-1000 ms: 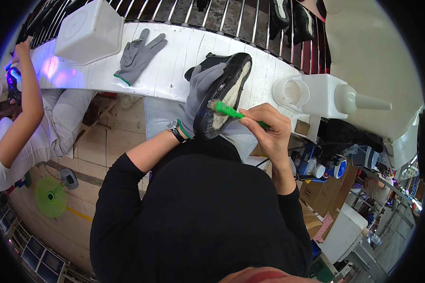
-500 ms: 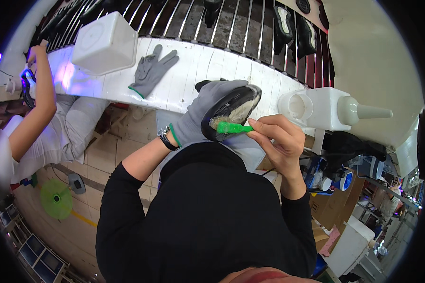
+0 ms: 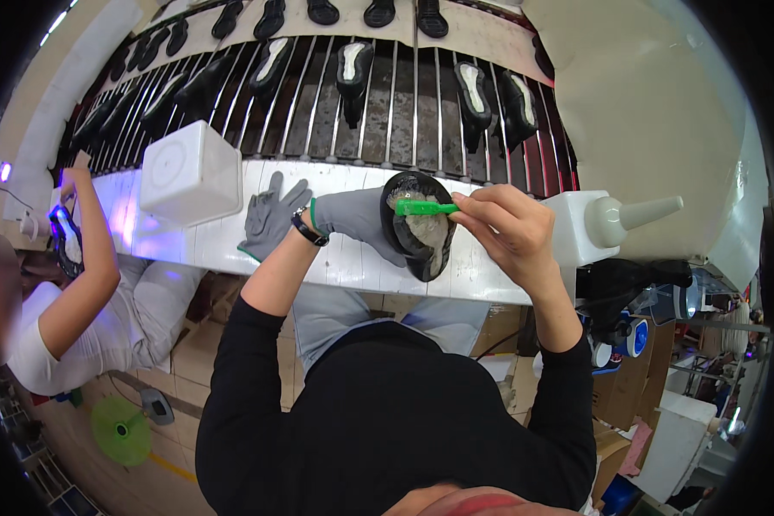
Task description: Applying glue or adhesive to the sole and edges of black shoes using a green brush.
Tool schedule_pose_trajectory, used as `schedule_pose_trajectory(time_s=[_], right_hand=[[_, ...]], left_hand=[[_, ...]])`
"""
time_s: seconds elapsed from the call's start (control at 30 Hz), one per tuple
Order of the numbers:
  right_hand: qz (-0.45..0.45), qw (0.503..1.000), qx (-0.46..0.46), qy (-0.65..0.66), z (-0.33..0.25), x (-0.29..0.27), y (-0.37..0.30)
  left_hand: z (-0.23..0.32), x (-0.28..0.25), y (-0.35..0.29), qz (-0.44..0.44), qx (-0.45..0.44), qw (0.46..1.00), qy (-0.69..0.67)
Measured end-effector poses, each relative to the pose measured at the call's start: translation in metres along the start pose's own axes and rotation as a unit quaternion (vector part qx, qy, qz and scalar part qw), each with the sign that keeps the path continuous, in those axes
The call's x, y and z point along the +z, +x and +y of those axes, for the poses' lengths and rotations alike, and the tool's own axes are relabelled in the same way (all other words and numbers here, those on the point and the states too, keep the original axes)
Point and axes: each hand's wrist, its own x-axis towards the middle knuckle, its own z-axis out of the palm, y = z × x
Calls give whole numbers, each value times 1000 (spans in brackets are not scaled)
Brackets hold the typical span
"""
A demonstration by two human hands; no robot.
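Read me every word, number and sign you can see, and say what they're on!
There are none I can read.
Watch: face too small to read.
Green brush and black shoe: no letters I can make out.
White container: a faint ring, no readable word.

Left arm (image 3: 269,291) angled up and inward, black sleeve (image 3: 246,365) ending mid-forearm, watch (image 3: 309,230) on wrist; left hand (image 3: 353,217) in gray glove, turned toward center, gripping, fingers partly hidden. Right arm (image 3: 556,318) rises from lower right, forearm bare. Right hand (image 3: 513,228) ungloved, thumb and fingers pinched, pointing left.
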Motion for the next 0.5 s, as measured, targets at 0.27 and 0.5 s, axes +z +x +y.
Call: schedule_pose_trajectory(time_s=[0.27,0.5], right_hand=[[-136,990,4,-31,20,-17,23],[-82,976,174,99,67,-13,25]], left_hand=[[-34,-46,33,-110,3,994,-3],[-55,-60,48,-146,9,988,-42]])
